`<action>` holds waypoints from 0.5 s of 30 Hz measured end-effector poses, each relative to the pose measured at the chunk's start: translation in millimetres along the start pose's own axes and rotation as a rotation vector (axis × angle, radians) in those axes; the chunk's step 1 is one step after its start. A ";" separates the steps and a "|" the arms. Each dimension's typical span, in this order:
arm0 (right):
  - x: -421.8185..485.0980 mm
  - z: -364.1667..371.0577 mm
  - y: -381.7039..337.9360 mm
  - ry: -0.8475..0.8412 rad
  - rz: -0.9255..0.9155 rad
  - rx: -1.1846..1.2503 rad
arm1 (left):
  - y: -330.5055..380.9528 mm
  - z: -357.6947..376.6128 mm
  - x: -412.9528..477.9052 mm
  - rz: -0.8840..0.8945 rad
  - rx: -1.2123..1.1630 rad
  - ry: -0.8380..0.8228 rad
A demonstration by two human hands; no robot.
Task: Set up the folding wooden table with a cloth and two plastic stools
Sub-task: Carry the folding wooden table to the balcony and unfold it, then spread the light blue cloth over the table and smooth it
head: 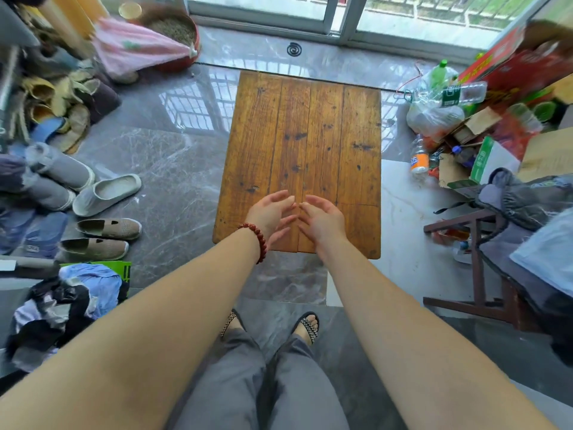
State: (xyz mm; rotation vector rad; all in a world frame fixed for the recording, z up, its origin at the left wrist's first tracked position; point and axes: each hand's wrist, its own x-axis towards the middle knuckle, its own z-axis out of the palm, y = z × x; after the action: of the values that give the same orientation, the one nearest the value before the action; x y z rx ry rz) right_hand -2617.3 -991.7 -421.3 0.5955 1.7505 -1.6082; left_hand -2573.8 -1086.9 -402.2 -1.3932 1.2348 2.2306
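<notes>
Two empty hands, left hand (272, 212) and right hand (323, 219), are hovering with loosely curled fingers over the near edge of the wooden worktop (305, 135), mid-floor, legs hidden. Shoes (109, 228) left and bottles (419, 159) right are crowding its sides, likely snagging stools; the near floor (288, 285) is offering more room

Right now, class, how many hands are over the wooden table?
2. The left hand, bead bracelet at its wrist, and the right hand hover side by side above the near end of the wooden table, fingertips nearly touching. None looks hidden.
</notes>
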 end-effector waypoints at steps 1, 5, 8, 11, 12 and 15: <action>-11.0 1.6 -12.8 -0.006 -0.033 -0.013 | 9.8 0.0 -11.8 0.024 -0.004 -0.009; -61.3 7.9 -61.2 -0.024 -0.146 -0.069 | 50.3 -1.6 -68.9 0.121 0.002 -0.059; -98.8 12.0 -93.1 -0.010 -0.259 -0.134 | 84.0 -3.9 -111.8 0.241 0.109 -0.098; -133.1 14.4 -117.8 -0.007 -0.363 -0.121 | 117.8 -6.1 -151.0 0.355 0.187 -0.188; -144.5 15.5 -125.9 -0.019 -0.397 -0.108 | 128.5 -7.4 -164.3 0.396 0.209 -0.222; -177.6 20.9 -145.9 -0.061 -0.485 -0.063 | 152.7 -13.9 -200.4 0.524 0.297 -0.292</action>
State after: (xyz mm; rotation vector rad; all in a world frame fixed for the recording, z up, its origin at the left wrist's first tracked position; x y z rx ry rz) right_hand -2601.3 -1012.0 -191.9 0.0868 1.9923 -1.8549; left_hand -2550.0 -1146.9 -158.3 -0.6566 1.8789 2.3130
